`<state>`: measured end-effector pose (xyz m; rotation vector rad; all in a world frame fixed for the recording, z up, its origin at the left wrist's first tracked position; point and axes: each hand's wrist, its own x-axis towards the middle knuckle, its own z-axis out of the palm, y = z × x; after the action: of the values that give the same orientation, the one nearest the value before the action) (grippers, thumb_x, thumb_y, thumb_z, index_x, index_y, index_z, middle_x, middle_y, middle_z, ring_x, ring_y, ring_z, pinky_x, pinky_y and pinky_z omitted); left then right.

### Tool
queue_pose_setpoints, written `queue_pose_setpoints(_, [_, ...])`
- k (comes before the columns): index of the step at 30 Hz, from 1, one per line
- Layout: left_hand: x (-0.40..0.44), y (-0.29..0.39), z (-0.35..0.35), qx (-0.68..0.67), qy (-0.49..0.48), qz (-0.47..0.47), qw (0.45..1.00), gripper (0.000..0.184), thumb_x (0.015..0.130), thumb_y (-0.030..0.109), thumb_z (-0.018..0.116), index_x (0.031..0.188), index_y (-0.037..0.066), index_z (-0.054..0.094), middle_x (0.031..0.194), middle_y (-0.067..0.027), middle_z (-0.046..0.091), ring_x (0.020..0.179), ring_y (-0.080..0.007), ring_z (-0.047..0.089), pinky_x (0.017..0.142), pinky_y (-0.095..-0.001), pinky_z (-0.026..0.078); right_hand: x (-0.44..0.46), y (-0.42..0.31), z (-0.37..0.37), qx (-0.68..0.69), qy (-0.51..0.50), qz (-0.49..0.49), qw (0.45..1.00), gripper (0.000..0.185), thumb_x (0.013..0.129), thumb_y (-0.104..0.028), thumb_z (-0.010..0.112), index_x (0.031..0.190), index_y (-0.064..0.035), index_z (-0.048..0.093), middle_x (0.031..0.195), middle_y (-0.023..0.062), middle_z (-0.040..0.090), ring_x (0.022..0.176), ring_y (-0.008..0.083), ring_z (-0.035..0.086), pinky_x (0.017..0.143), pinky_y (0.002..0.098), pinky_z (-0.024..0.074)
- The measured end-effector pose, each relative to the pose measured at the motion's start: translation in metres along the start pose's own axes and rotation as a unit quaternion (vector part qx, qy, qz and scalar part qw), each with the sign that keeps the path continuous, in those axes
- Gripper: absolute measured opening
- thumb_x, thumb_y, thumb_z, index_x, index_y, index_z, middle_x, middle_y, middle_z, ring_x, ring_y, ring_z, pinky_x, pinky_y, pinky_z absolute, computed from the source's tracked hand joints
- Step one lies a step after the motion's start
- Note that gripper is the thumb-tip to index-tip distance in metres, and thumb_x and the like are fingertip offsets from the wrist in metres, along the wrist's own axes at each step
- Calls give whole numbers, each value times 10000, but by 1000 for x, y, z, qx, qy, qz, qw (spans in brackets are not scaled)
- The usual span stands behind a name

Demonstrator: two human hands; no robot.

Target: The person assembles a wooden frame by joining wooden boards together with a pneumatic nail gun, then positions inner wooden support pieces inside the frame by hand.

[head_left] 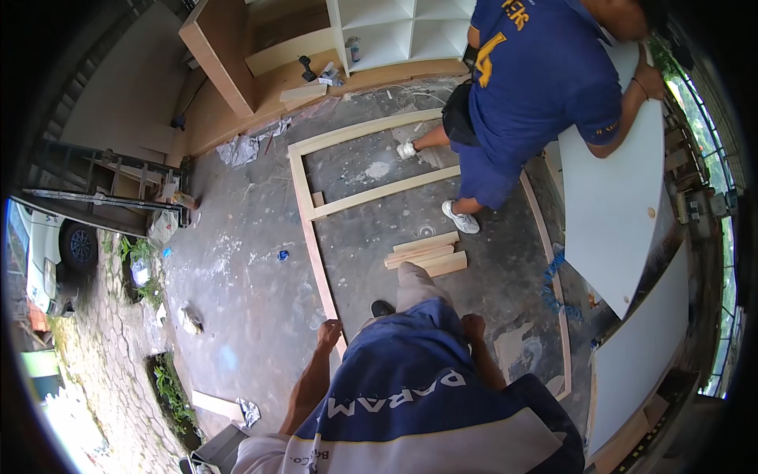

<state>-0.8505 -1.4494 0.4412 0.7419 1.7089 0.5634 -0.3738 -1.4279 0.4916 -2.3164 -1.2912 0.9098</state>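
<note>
My left hand (329, 332) hangs low at my left side, its fingers curled in. In view it overlaps a long rail of the wooden frame (317, 261) that lies on the floor; I cannot tell that they touch. My right hand (474, 326) is close to my right thigh, fingers also curled. Whatever either hand holds, if anything, is hidden. In front of my legs lies a small stack of short wood strips (430, 254). The frame has pale crosspieces, and one of them (387, 192) runs toward a co-worker's feet.
A co-worker (537, 103) in blue leans over a large white panel (612, 197) at the right. Another white panel (639, 347) lies nearer. A blue coiled hose (550, 292) lies by the frame. A drill (306, 68) stands by the white shelf unit (379, 39). A ladder (103, 170) is at left.
</note>
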Motion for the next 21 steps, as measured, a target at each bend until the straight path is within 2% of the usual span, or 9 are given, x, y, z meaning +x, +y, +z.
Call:
queue_pose_setpoints(1, [1, 1, 1, -3, 5, -7, 1000, 306, 910, 215, 620, 1057, -44, 692, 888, -115, 698, 731, -181, 662, 644, -313, 559, 1, -1, -1, 3, -11, -1, 1000, 243, 809, -217, 607, 826, -38, 770, 688, 173, 708, 663, 303, 724, 685, 410, 576])
queue_pose_setpoints(3, [8, 2, 2, -8, 34, 28, 999, 446, 847, 353, 665, 1064, -35, 708, 775, -121, 712, 704, -191, 695, 647, -323, 543, 8, -5, -1, -9, -16, -24, 1000, 234, 809, -208, 612, 824, -36, 770, 680, 172, 706, 645, 293, 723, 676, 406, 577])
queue_pose_setpoints(8, [26, 8, 5, -8, 27, -4, 1000, 383, 845, 329, 669, 1053, 13, 725, 787, -116, 715, 705, -209, 692, 663, -342, 538, 32, -27, 1, 32, -20, -28, 999, 214, 809, -196, 636, 823, -26, 766, 691, 169, 712, 626, 269, 722, 635, 395, 581])
queue_pose_setpoints(12, [35, 59, -4, 20, 23, -24, 999, 371, 833, 332, 672, 1038, 28, 730, 829, -119, 723, 741, -213, 702, 703, -347, 554, 73, -32, 22, 39, -57, -19, 997, 214, 813, -178, 648, 863, -2, 760, 735, 163, 723, 657, 254, 728, 628, 384, 581])
queue_pose_setpoints(14, [58, 70, -15, 26, 14, -19, 999, 359, 831, 323, 669, 1030, 31, 731, 843, -123, 729, 765, -223, 709, 719, -355, 558, 94, -45, 33, 176, -56, 44, 982, 225, 855, -165, 657, 946, 26, 734, 769, 105, 709, 680, 186, 707, 601, 326, 547])
queue_pose_setpoints(15, [66, 78, -21, 33, -1, -16, 999, 347, 829, 313, 665, 1022, 33, 732, 857, -127, 734, 789, -233, 716, 735, -364, 563, 107, -60, 37, 179, -59, 49, 981, 225, 855, -165, 657, 946, 26, 734, 769, 105, 709, 680, 186, 707, 601, 326, 547])
queue_pose_setpoints(19, [140, 70, -56, 195, -17, 134, 972, 306, 853, 284, 644, 1009, 38, 736, 1001, -148, 738, 804, -281, 730, 755, -401, 567, 156, -136, 51, 181, -41, 26, 982, 242, 903, -132, 625, 1041, 53, 698, 837, 117, 713, 694, 193, 708, 621, 313, 552])
queue_pose_setpoints(20, [141, 123, -56, 134, 4, -44, 990, 292, 866, 260, 651, 1033, 36, 733, 1013, -143, 738, 780, -267, 729, 746, -390, 570, 176, -152, 62, 164, -37, 27, 985, 235, 910, -127, 619, 1042, 51, 696, 845, 117, 715, 704, 195, 709, 635, 318, 556])
queue_pose_setpoints(21, [159, 127, -62, 106, -2, -26, 994, 290, 872, 254, 658, 1050, 38, 735, 960, -151, 741, 765, -248, 724, 724, -364, 570, 194, -158, 82, 169, -26, 31, 985, 218, 914, -138, 628, 1025, 33, 704, 844, 123, 719, 734, 207, 717, 655, 319, 559])
